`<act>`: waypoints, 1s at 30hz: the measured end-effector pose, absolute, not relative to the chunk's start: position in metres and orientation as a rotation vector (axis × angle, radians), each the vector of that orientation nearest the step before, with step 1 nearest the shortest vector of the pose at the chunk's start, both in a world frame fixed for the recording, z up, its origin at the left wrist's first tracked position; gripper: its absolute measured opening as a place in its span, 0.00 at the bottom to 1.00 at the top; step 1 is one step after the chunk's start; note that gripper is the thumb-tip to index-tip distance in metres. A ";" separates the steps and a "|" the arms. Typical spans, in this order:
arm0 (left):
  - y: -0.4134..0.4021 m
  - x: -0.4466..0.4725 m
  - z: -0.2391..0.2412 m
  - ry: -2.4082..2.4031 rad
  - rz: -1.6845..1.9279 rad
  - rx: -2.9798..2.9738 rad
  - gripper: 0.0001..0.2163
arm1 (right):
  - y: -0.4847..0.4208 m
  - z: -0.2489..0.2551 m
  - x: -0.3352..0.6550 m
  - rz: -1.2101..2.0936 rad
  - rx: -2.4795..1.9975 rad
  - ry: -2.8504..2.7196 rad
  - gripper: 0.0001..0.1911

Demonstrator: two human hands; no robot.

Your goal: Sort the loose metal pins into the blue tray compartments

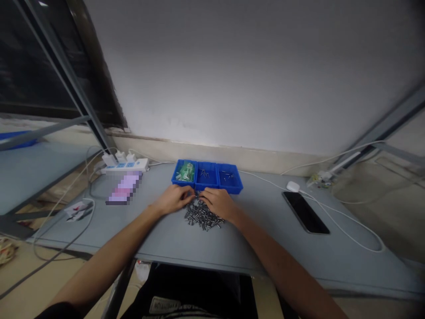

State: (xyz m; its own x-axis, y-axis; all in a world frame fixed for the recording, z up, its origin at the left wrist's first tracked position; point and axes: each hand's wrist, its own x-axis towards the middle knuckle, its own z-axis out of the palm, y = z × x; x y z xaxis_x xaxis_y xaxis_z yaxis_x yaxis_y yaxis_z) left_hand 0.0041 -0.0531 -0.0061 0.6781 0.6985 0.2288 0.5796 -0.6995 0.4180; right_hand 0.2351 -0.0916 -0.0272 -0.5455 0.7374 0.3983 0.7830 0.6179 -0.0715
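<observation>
A heap of small dark metal screws lies on the grey table, between my hands and on my side of them. My left hand is at the heap's left edge, with its fingers curled and thumb and fingertips drawn together. At the upper right of the heap my right hand has its fingers bent down and pinched. Whatever small piece is in either hand is too small to make out. Just beyond the hands stand joined blue bins: the left bin holds green and whitish pieces, while the middle bin and the right bin each hold a few screws.
To the left are a white power strip with plugs, a blurred-out phone and a crumpled wrapper. A black phone, a white case and a white cable lie on the right. Behind rises a wall.
</observation>
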 end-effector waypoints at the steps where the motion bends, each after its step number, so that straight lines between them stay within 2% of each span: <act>1: -0.053 0.004 -0.006 1.000 0.555 2.573 0.11 | -0.092 -0.026 0.235 -0.168 -1.216 -2.449 0.08; 14: -0.054 0.007 -0.015 0.813 0.696 2.534 0.10 | -0.096 -0.023 0.233 -0.292 -1.052 -2.411 0.13; 21: -0.056 0.011 -0.014 0.719 0.828 2.571 0.03 | -0.098 -0.018 0.233 -0.334 -0.979 -2.370 0.20; 26: -0.056 0.008 -0.015 0.734 0.888 2.532 0.05 | -0.099 -0.017 0.232 -0.326 -1.072 -2.352 0.12; 30: -0.054 0.007 -0.016 0.734 0.903 2.515 0.06 | -0.098 -0.020 0.230 -0.319 -1.162 -2.369 0.10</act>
